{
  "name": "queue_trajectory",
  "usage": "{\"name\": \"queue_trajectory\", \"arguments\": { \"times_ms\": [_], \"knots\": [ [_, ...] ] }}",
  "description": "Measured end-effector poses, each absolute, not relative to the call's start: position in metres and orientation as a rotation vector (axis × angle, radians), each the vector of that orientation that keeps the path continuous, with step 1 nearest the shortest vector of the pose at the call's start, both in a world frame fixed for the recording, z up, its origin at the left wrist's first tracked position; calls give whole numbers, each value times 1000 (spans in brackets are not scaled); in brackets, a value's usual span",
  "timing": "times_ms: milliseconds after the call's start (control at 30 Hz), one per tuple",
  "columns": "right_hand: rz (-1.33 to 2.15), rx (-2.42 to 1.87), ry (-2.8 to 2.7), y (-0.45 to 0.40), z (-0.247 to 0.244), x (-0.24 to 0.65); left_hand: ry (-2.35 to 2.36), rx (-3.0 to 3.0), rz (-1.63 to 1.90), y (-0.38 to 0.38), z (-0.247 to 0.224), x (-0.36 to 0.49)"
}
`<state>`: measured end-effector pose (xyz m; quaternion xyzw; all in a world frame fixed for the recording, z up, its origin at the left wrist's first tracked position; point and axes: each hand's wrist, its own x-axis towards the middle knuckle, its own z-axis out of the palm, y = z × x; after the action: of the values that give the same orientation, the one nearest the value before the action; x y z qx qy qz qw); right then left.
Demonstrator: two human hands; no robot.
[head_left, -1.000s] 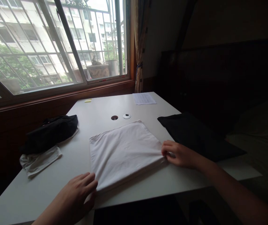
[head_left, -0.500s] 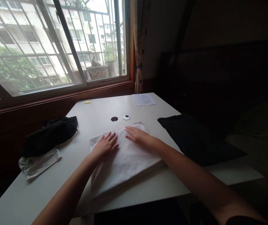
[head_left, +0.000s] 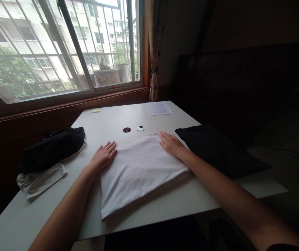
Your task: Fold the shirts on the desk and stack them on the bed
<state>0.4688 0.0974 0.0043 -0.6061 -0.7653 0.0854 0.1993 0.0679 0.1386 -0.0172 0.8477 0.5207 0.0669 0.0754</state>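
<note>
A white folded garment [head_left: 139,170] lies flat on the white table [head_left: 107,122], with a few soft wrinkles across its top. My left hand [head_left: 104,154] rests open and flat on its far left corner, fingers stretched away from me. On the far right corner lies my right hand [head_left: 171,143], also flat, its fingers reaching over the cloth's edge area. Neither hand grips anything. Just right of my right hand is a black folded cloth [head_left: 217,151].
A heap of black clothing [head_left: 54,148] with a pale garment [head_left: 43,181] under it sits at the table's left edge. Behind are a cable hole [head_left: 127,130], its round cover [head_left: 140,128], printed paper [head_left: 160,108] and a yellow note [head_left: 96,110]. A barred window [head_left: 60,52] stands beyond.
My hands have slid apart over the white garment, the left to the left corner and the right to the right corner. The garment's top looks more spread out. The view has shifted slightly.
</note>
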Motion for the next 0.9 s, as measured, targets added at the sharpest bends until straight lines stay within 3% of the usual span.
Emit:
{"name": "queue_trajectory", "arguments": {
  "times_ms": [267, 900],
  "knots": [
    [76, -1044, -2535, -9, 14, 500, 1591, 2526, 224, 145, -22, 58],
    [-340, -1114, -2450, -56, 5, 517, 1601, 2528, 192, 147, -22, 58]
  ]
}}
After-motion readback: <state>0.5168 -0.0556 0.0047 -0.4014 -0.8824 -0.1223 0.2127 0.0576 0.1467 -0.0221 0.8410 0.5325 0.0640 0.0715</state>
